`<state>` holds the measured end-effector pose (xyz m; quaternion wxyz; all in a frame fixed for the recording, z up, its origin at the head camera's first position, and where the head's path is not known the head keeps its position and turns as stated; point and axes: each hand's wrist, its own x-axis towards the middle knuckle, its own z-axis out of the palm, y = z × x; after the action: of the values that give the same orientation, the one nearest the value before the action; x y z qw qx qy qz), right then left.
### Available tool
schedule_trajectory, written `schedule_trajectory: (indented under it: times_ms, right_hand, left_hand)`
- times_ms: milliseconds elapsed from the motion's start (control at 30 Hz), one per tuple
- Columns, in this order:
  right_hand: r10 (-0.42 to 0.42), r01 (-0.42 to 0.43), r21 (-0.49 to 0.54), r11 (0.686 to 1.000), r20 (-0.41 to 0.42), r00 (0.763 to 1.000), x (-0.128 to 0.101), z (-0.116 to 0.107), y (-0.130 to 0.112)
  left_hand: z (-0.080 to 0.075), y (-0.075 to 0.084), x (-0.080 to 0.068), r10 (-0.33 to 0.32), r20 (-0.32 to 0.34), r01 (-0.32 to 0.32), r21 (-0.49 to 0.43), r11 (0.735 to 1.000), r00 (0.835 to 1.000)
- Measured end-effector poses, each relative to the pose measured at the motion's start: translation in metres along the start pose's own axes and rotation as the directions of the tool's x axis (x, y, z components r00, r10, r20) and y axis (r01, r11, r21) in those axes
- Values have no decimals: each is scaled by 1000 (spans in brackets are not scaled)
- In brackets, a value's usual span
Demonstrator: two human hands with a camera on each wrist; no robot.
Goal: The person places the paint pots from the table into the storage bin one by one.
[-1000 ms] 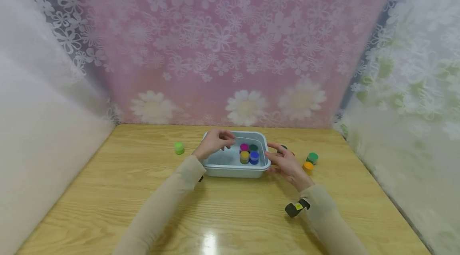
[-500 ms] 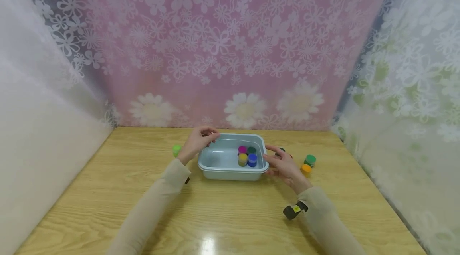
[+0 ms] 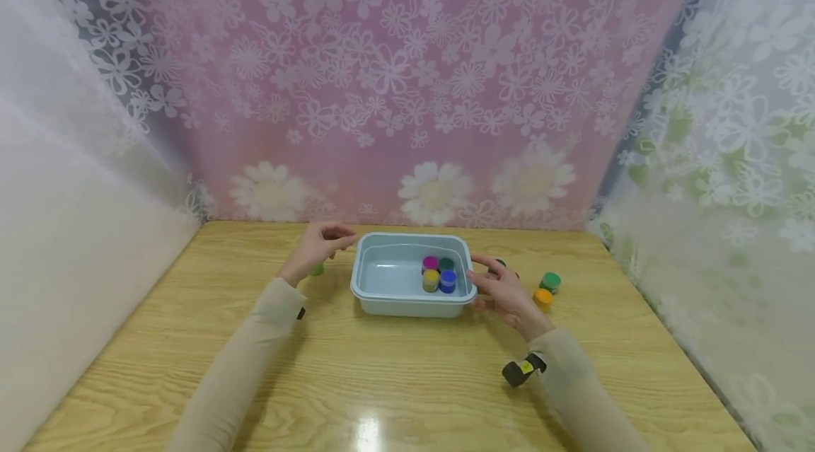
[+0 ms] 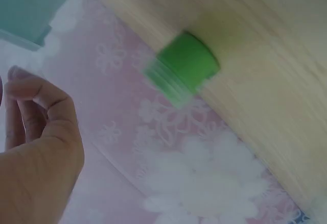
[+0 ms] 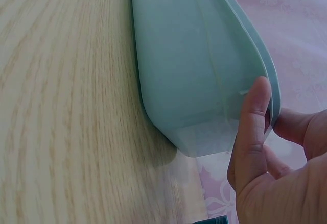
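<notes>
A pale blue tub stands on the wooden table. In its right end sit a magenta jar, a dark green one, a yellow one and a blue one. My right hand grips the tub's right end. The right wrist view shows the thumb on the tub wall under the rim, with the fingers behind it. My left hand hovers left of the tub, fingers loosely curled and holding nothing. It is just above a light green jar.
A green jar and an orange jar stand right of my right hand. Another dark jar is mostly hidden behind its fingers. Flowered curtains wall the table at the back and on both sides.
My left hand has drawn out of the tub and moved left, over the light green jar. My right hand stays at the tub's right end.
</notes>
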<state>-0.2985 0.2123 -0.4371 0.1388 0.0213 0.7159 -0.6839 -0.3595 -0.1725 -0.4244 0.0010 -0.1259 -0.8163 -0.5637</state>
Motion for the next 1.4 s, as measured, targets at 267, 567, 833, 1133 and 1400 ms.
schedule_trajectory:
  times_ms: [267,567,833,1133,1400]
  right_hand:
    - [3,-3,3,1000,0,1000,1,-1,0]
    - [-7,7,18,1000,23,1000,2,-1,4]
    - [-6,5,19,1000,11,1000,1,-2,4]
    - [-10,10,17,1000,10,1000,-1,-1,1]
    - [-8,8,11,1000,12,1000,0,0,1]
  left_hand:
    - [-21,-21,-3,-78,41,77,42,996,996]
    - [-35,-34,-12,-155,9,154,83,985,988]
    - [-47,-44,-14,-216,56,197,238,951,975]
    - [-48,-37,-14,-334,120,309,189,932,935]
    - [-53,-38,-16,-299,153,274,166,947,942]
